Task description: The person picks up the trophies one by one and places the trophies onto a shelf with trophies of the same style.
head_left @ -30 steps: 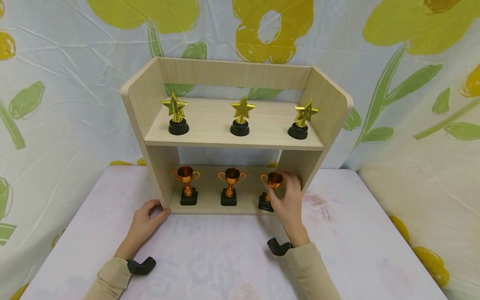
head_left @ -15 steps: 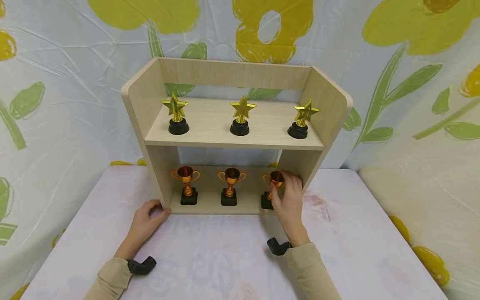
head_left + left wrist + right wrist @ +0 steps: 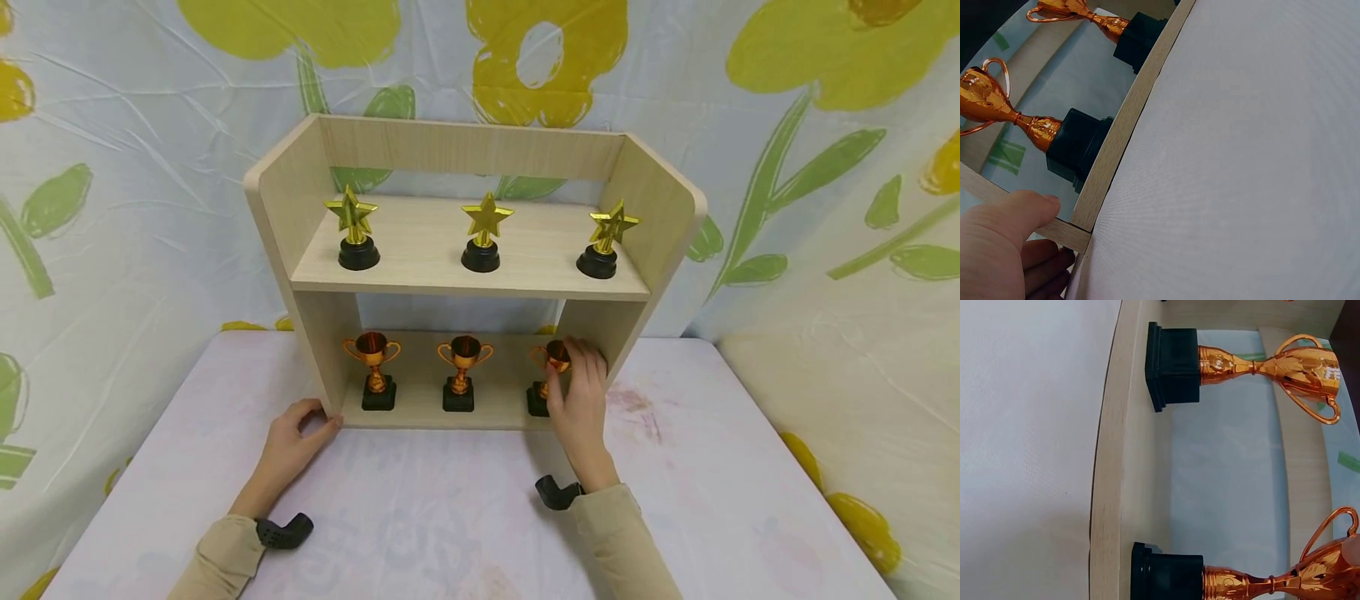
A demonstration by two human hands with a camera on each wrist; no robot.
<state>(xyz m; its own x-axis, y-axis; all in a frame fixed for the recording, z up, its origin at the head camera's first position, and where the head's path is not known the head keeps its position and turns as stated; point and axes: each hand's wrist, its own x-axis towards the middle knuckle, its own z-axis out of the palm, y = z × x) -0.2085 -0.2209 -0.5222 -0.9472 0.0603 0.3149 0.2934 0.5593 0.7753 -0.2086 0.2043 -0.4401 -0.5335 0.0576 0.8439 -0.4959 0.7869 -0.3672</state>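
Note:
A light wooden shelf (image 3: 465, 287) stands on the table. Three gold star trophies sit on its upper board; the middle one (image 3: 483, 233) is centred. Three orange cup trophies on black bases line the lower board. My right hand (image 3: 576, 383) grips the right cup trophy (image 3: 553, 357) around its bowl and stem, close to the shelf's right side panel. That trophy's base (image 3: 1166, 575) stands on the lower board, beside the middle cup trophy (image 3: 1241, 362). My left hand (image 3: 300, 429) pinches the shelf's lower left corner, thumb (image 3: 1019, 209) on the side panel's front edge, next to the left cup trophy (image 3: 1029, 122).
The table (image 3: 450, 517) has a pale, faintly stained cloth with bare room in front of the shelf and to both sides. A flower-patterned sheet (image 3: 825, 208) hangs behind and to the right. Black wrist camera mounts (image 3: 555, 493) sit at my cuffs.
My right hand has shifted the right cup trophy a little to the right and deeper into the shelf, setting it more upright. The left hand has stayed put.

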